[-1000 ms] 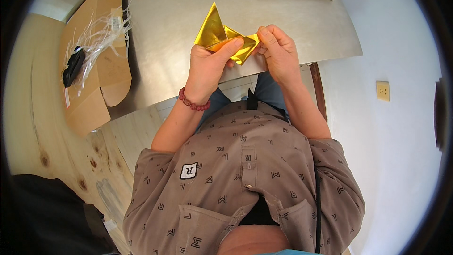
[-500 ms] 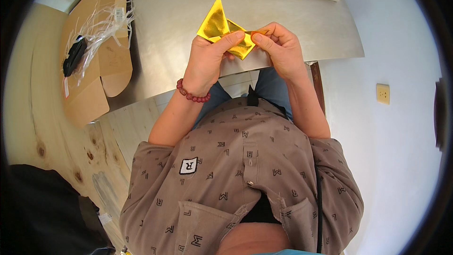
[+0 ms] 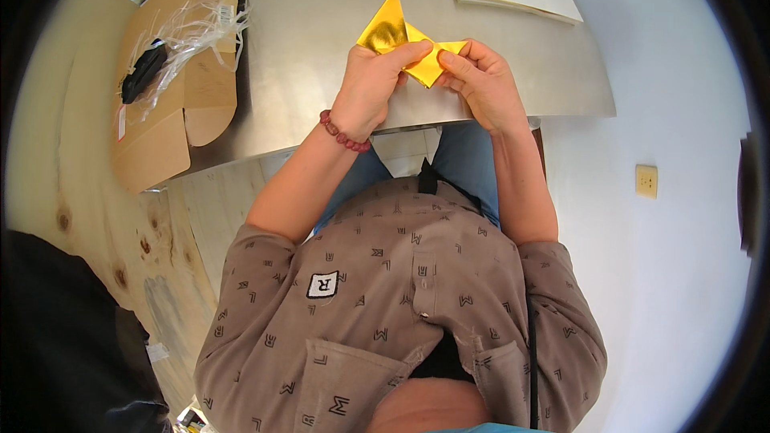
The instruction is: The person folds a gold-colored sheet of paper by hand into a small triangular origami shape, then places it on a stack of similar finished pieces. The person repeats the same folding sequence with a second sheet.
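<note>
Head view: left hand (image 3: 366, 84) and right hand (image 3: 491, 84) pinch gold foil (image 3: 387, 30) between thumbs and fingers; likely light, slick, easily creased, so best held at folded edges.

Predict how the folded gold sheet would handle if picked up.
Probably light: the left hand and right hand hold the folded gold sheet with just thumbs and fingers. Likely fairly stiff where folded, since its pointed corner sticks out straight without sagging. Its shiny, smooth-looking surface may be slightly slippery.
</note>
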A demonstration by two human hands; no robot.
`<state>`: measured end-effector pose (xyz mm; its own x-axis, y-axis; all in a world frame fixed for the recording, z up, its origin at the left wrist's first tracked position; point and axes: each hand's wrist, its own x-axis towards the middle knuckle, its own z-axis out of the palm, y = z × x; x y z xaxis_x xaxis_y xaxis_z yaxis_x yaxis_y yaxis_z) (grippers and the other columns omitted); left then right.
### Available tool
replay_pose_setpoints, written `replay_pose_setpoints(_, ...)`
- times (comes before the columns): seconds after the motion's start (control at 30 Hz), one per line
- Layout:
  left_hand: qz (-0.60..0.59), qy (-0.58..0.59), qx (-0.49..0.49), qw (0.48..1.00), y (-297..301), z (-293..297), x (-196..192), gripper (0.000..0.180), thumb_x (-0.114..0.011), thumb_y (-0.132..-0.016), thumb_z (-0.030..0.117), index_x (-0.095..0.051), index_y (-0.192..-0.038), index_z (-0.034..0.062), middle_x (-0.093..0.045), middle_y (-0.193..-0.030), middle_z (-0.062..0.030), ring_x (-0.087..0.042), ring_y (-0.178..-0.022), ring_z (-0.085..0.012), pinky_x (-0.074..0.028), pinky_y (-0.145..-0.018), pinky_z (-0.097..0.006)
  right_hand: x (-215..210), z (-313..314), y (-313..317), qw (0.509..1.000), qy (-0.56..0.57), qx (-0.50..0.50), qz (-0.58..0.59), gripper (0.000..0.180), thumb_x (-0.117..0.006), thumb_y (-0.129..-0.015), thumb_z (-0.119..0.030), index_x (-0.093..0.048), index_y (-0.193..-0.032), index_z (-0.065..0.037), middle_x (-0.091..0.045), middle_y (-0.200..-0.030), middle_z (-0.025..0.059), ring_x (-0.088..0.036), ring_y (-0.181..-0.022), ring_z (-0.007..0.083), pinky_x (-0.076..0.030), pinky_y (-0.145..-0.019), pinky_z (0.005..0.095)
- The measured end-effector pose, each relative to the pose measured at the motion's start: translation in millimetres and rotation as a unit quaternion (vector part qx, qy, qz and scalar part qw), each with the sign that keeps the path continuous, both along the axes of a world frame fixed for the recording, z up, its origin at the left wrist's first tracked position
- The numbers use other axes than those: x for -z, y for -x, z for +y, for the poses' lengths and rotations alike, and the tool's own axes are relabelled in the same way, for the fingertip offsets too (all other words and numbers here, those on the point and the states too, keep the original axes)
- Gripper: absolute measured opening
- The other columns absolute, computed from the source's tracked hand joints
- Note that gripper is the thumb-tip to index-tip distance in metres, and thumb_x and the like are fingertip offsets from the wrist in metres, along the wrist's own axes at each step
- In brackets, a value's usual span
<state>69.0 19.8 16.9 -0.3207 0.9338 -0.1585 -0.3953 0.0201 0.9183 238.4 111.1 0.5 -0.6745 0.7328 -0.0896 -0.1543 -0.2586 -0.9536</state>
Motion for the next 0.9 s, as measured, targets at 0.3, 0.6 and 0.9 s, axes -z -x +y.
replay_pose_setpoints(0.3, -0.013, 0.054, 0.003, 0.998, 6, 37, -8, 0.015, -0.078, -0.094, 0.018, -0.075, -0.107, 0.0113, -0.073, -0.098, 0.0025, -0.062, -0.087, -0.007, -0.045, -0.073, -0.024, 0, 27, 3, 0.997, 0.049, -0.034, 0.039, 0.02, -0.071, -0.102, -0.017, -0.071, -0.112, 0.0, -0.073, -0.101, 0.0069, -0.071, -0.09, 0.0143, -0.059, -0.085, 0.0292)
replay_pose_setpoints(0.6, -0.048, 0.039, -0.025, 0.998, 1, 45, 6, 0.01, -0.077, -0.095, 0.016, -0.075, -0.103, 0.0111, -0.072, -0.095, 0.0016, -0.061, -0.082, -0.0079, -0.047, -0.068, -0.024, 6, 28, 0, 0.995, 0.033, -0.042, 0.082, 0.021, -0.073, -0.1, -0.016, -0.069, -0.114, 0.0, -0.071, -0.104, 0.0065, -0.071, -0.092, 0.0153, -0.06, -0.089, 0.0305)
replay_pose_setpoints(0.9, -0.068, 0.02, -0.063, 0.996, -4, 44, 7, 0.017, -0.08, -0.092, 0.016, -0.072, -0.103, 0.0054, -0.07, -0.093, -0.0014, -0.06, -0.079, -0.0092, -0.047, -0.062, -0.024, 3, 35, 1, 0.995, 0.061, -0.064, 0.039, 0.021, -0.074, -0.099, -0.016, -0.069, -0.113, 0.0, -0.071, -0.106, 0.0072, -0.071, -0.093, 0.0155, -0.061, -0.089, 0.0309)
